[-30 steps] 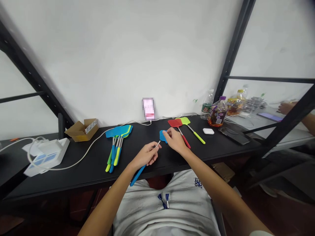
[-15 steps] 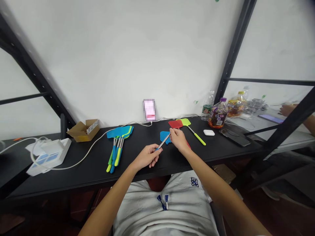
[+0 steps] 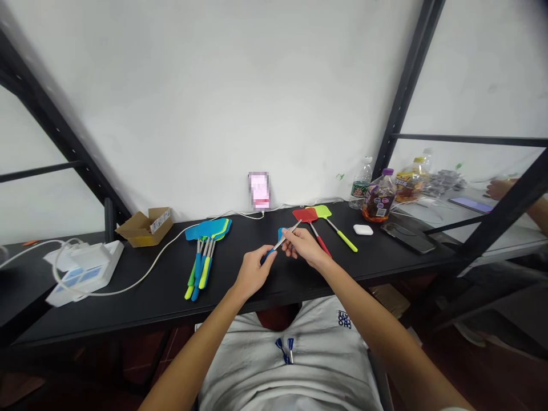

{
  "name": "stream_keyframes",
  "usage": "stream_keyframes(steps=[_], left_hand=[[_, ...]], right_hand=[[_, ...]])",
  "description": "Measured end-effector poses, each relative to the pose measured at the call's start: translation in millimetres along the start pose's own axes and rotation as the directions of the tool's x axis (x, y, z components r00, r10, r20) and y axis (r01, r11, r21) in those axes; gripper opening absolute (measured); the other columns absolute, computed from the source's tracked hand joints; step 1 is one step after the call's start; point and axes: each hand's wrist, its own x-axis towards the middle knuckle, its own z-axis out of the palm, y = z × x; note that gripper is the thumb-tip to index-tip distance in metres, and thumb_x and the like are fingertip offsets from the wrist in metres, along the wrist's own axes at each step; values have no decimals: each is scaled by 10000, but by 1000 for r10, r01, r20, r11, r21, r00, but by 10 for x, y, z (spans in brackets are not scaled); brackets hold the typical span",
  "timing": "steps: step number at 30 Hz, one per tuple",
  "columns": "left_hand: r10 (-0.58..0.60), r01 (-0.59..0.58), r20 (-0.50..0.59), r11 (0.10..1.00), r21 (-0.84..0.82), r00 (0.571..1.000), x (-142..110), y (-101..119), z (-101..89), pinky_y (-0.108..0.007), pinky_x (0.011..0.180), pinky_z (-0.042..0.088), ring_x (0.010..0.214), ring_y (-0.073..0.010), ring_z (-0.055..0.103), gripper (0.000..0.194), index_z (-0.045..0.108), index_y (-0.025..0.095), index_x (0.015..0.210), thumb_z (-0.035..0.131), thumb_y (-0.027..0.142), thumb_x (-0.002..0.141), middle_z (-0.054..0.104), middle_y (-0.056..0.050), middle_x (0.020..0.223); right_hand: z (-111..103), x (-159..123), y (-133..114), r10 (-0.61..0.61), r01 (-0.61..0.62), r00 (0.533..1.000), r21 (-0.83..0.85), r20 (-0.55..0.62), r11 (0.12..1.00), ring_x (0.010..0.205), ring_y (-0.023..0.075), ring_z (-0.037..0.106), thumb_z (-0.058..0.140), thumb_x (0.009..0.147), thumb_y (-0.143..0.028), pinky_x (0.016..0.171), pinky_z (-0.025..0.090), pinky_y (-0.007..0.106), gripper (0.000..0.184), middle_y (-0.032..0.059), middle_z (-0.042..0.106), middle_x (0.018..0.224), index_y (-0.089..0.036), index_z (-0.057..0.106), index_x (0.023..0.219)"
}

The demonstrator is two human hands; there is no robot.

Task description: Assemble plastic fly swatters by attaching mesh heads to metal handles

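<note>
My left hand (image 3: 252, 273) is closed round the blue handle of a telescopic fly swatter (image 3: 286, 238). My right hand (image 3: 303, 246) pinches its thin metal rod just beyond the handle. The blue swatter head is mostly hidden behind my right fingers. A red swatter (image 3: 311, 223) and a lime-green swatter (image 3: 334, 224) lie on the black table (image 3: 162, 291) just beyond my right hand. A bundle of blue and green swatters (image 3: 204, 246) lies to the left of my left hand.
A cardboard box (image 3: 144, 226), a white power strip with cables (image 3: 81, 267) and a white cable sit at the left. A phone (image 3: 259, 190) leans on the wall. Bottles (image 3: 378, 198), a white earbud case (image 3: 363, 230) and a dark phone (image 3: 407, 236) are at the right. Another person's hand (image 3: 499, 188) shows far right.
My left hand has slid forward along the handle while my right hand pulled back toward it; the rod now looks shorter and tilts up off the table, and the blue head is covered.
</note>
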Motion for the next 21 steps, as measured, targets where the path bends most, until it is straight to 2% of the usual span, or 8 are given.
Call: stream_keyframes(steps=[3,9,15,17,21], left_hand=[[45,-45,-10,998,39,999,7,1,6,-236,657,415,676,-159,586,295,716,201,973,506,401,921,695,-19,786],[2,-2,3,998,57,1000,0,-42,16,-235,618,402,644,-162,584,320,709,198,1011,500,423,924,670,-14,708],[-27,36,-99,995,91,995,-1,-104,11,-246,634,420,639,-168,612,304,688,203,990,490,426,932,655,-12,685],[-47,62,-141,992,109,989,0,-132,5,-252,636,430,638,-166,621,297,671,206,1004,472,416,940,667,-16,719],[-78,102,-204,988,112,976,18,-199,14,-271,676,473,644,-158,647,285,629,195,1127,474,325,927,691,-25,808]], right_hand=[[-49,39,26,-25,28,993,26,-116,999,429,96,532,610,799,-618,353,326,195,466,12,595,580,-170,539,694],[-84,68,36,-46,87,940,108,-339,990,413,85,459,641,785,-592,371,319,211,435,-15,524,531,-174,556,700],[-244,118,22,-40,181,840,210,-541,961,445,97,428,615,824,-521,380,292,224,346,-30,478,552,-201,527,725],[-306,133,34,-19,155,830,199,-557,968,465,102,448,602,838,-483,388,307,223,307,-22,494,586,-201,528,738],[-288,136,98,-51,81,877,42,-478,996,494,118,509,563,860,-427,398,345,224,248,-3,544,634,-190,563,785]])
